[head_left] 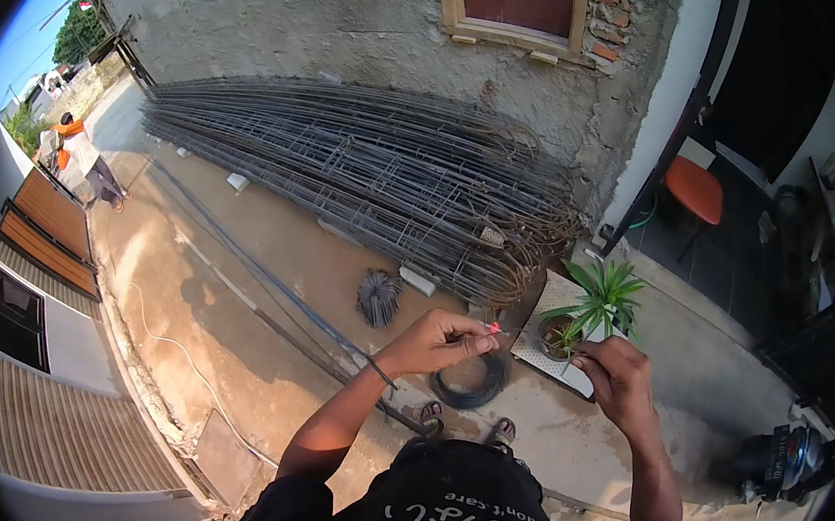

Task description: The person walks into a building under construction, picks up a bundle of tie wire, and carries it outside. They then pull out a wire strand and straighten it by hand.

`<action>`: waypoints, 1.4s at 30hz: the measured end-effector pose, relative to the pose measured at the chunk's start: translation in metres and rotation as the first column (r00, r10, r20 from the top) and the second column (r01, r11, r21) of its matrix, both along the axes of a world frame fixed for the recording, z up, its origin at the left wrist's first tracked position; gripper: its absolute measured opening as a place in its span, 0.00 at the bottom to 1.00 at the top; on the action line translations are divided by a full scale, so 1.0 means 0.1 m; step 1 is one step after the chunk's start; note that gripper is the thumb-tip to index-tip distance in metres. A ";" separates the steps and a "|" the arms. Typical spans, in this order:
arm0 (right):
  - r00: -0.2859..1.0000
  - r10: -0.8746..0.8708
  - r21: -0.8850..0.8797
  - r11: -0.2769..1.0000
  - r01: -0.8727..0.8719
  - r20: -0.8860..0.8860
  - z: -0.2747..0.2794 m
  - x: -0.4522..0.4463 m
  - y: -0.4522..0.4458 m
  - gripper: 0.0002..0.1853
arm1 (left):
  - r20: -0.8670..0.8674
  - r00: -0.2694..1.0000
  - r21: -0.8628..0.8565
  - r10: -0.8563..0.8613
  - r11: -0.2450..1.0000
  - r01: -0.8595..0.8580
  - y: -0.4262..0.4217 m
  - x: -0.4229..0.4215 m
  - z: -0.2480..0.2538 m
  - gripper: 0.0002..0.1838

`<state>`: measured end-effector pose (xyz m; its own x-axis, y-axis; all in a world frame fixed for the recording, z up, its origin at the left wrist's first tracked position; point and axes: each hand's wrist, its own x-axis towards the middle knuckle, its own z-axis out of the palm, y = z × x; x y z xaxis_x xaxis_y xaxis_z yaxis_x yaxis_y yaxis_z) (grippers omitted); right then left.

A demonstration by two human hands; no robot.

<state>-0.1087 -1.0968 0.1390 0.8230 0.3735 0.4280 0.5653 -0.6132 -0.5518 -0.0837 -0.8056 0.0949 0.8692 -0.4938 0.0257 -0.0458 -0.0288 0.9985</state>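
Observation:
My left hand is raised in front of me, thumb and fingers pinched on a small red piece with a thin tip pointing right. What kind of thing it is stays too small to tell. To the right, my right hand is closed in a pinch beside a potted plant; whatever lies between its fingertips is too fine to make out. The plant stands on a white perforated panel. Below my hands, a coil of dark wire lies on the ground by my feet.
Long bundled rebar cages lie along the rough wall. A bunch of short dark ties and long bars rest on the concrete. An orange chair stands in the doorway at right. A person is far left.

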 end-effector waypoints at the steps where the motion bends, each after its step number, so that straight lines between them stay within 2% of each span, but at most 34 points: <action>1: 0.993 -0.066 0.056 0.996 0.072 -0.094 0.05 0.04 -0.10 0.08 | -0.125 0.992 0.042 -0.035 0.998 0.041 0.11 -0.01 -0.02 0.12; 3: 0.982 -0.161 0.089 0.981 0.170 -0.099 -0.04 0.17 -0.30 0.07 | -0.089 0.995 0.041 -0.043 0.998 0.047 0.23 -0.07 -0.12 0.12; 5: 0.961 -0.252 0.122 0.956 0.265 -0.110 -0.08 0.25 -0.47 0.05 | -0.016 0.996 0.101 0.083 0.992 -0.080 0.28 -0.11 -0.16 0.12; 6: 0.934 -0.339 0.051 0.937 0.346 -0.111 -0.07 0.29 -0.53 0.05 | -0.019 0.997 0.100 0.078 0.992 -0.076 0.31 -0.11 -0.21 0.12; 7: 0.902 -0.419 -0.022 0.908 0.419 -0.104 -0.06 0.33 -0.59 0.05 | 0.073 0.986 0.138 0.147 0.978 -0.156 0.34 -0.08 -0.29 0.11; 8: 0.902 -0.428 -0.068 0.903 0.423 -0.063 -0.06 0.36 -0.64 0.05 | 0.166 0.963 0.168 0.212 0.956 -0.240 0.37 -0.06 -0.36 0.11; 9: 0.902 -0.426 -0.070 0.904 0.422 -0.062 -0.10 0.36 -0.67 0.05 | 0.165 0.963 0.166 0.214 0.956 -0.241 0.42 -0.04 -0.43 0.11; 11: 0.909 -0.416 -0.437 0.820 0.370 -0.011 -0.17 0.35 -0.70 0.05 | 0.181 0.941 0.210 0.287 0.923 -0.322 0.53 0.03 -0.54 0.11; 12: 0.910 -0.415 -0.437 0.820 0.370 -0.009 -0.19 0.29 -0.69 0.05 | 0.182 0.940 0.210 0.288 0.923 -0.323 0.60 0.08 -0.62 0.11; 14: 0.960 -0.083 -0.455 0.889 -0.050 -0.268 -0.21 0.15 -0.61 0.07 | 0.259 0.844 0.226 0.470 0.820 -0.526 0.71 0.21 -0.72 0.09; 15: 0.916 0.092 -0.424 0.865 -0.267 -0.389 -0.20 0.15 -0.53 0.08 | 0.267 0.832 0.219 0.487 0.810 -0.545 0.67 0.22 -0.50 0.09; 17: 0.730 0.397 -0.075 0.851 -0.520 -0.556 0.30 0.17 -0.11 0.09 | 0.385 0.819 0.374 0.426 0.739 -0.560 0.52 0.12 0.10 0.07; 18: 0.611 0.544 0.225 0.823 -0.521 -0.575 0.84 0.08 0.10 0.11 | 0.505 0.800 0.308 0.322 0.799 -0.516 0.57 0.16 0.00 0.06; 19: 0.583 0.589 0.240 0.789 -0.566 -0.560 0.95 0.13 0.10 0.11 | 0.514 0.829 0.355 0.222 0.825 -0.440 0.51 0.11 0.19 0.07; 20: 0.797 0.404 0.214 0.915 -0.343 -0.449 1.01 0.17 0.03 0.09 | 0.510 0.852 0.402 0.115 0.844 -0.354 0.42 0.06 0.38 0.07; 21: 0.933 0.153 0.228 0.970 -0.080 -0.325 1.01 0.20 -0.07 0.07 | 0.485 0.874 0.380 0.017 0.897 -0.228 0.43 0.04 0.35 0.07; 22: 0.980 -0.078 0.161 0.981 0.108 -0.185 0.86 0.26 -0.27 0.07 | 0.471 0.877 0.351 -0.094 0.932 -0.089 0.44 -0.03 0.30 0.06; 23: 0.947 -0.316 0.121 0.939 0.321 -0.061 0.70 0.31 -0.47 0.07 | 0.505 0.861 0.205 -0.063 0.978 -0.049 0.38 -0.14 0.26 0.05; 24: 0.881 -0.463 -0.027 0.884 0.467 0.102 0.39 0.45 -0.69 0.08 | 0.531 0.846 0.052 -0.032 0.999 0.006 0.36 -0.18 0.25 0.04; 26: 0.956 -0.232 -0.353 0.922 0.157 -0.181 -0.01 0.35 -0.71 0.07 | 0.577 0.815 0.025 0.050 0.997 -0.079 0.43 -0.20 0.51 0.04; 27: 0.901 -0.063 -0.398 0.909 -0.126 -0.429 -0.14 0.22 -0.58 0.08 | 0.606 0.786 -0.013 0.123 0.989 -0.145 0.48 -0.20 0.60 0.03; 28: 0.737 0.088 -0.347 0.840 -0.416 -0.671 -0.24 0.06 -0.42 0.09 | 0.649 0.744 0.053 0.160 0.966 -0.254 0.57 -0.14 0.61 0.02; 29: 0.466 0.181 -0.184 0.751 -0.634 -0.866 -0.20 -0.07 -0.27 0.09 | 0.647 0.741 0.041 0.180 0.962 -0.269 0.66 -0.02 0.55 0.02; 31: 0.052 0.371 0.227 0.667 -0.709 -0.927 0.31 -0.18 -0.07 0.12 | 0.661 0.686 0.109 0.304 0.866 -0.488 0.84 0.15 0.38 0.02; 32: 0.236 0.591 0.299 0.664 -0.685 -0.771 0.62 -0.11 -0.16 0.14 | 0.655 0.693 0.117 0.301 0.866 -0.486 0.86 0.14 0.29 0.02; 33: 0.439 0.638 0.318 0.731 -0.604 -0.633 0.82 -0.08 -0.27 0.13 | 0.654 0.717 0.182 0.242 0.869 -0.459 0.88 0.14 0.23 0.02; 34: 0.691 0.531 0.339 0.847 -0.410 -0.491 0.85 0.00 -0.47 0.13 | 0.656 0.733 0.243 0.178 0.870 -0.429 0.88 0.17 0.22 0.02; 35: 0.888 0.290 0.375 0.915 -0.147 -0.358 0.82 0.07 -0.72 0.13 | 0.662 0.730 0.246 0.168 0.872 -0.424 0.81 0.13 0.24 0.02; 36: 0.962 0.008 0.407 0.907 0.109 -0.273 0.72 0.19 -0.92 0.12 | 0.659 0.749 0.248 0.060 0.923 -0.293 0.69 0.00 0.29 0.01; 37: 0.957 -0.189 0.425 0.864 0.269 -0.220 0.58 0.33 -1.11 0.12 | 0.655 0.754 0.248 -0.044 0.956 -0.159 0.59 -0.10 0.36 0.01; 38: 0.946 -0.324 0.346 0.885 0.313 -0.025 0.46 0.53 -1.04 0.09 | 0.654 0.755 0.244 -0.042 0.957 -0.158 0.55 -0.16 0.47 0.01; 40: 0.925 -0.324 0.020 0.942 0.335 -0.196 0.03 0.57 -1.02 0.07 | 0.700 0.713 0.084 0.035 0.988 -0.131 0.49 -0.23 0.67 0.04; 41: 0.916 -0.227 -0.184 0.968 0.173 -0.331 -0.11 0.44 -0.83 0.07 | 0.696 0.717 0.069 0.032 0.991 -0.111 0.52 -0.24 0.72 0.04; 42: 0.864 -0.083 -0.312 0.946 -0.088 -0.496 -0.21 0.26 -0.61 0.07 | 0.753 0.652 0.088 0.088 0.968 -0.233 0.61 -0.24 0.79 0.04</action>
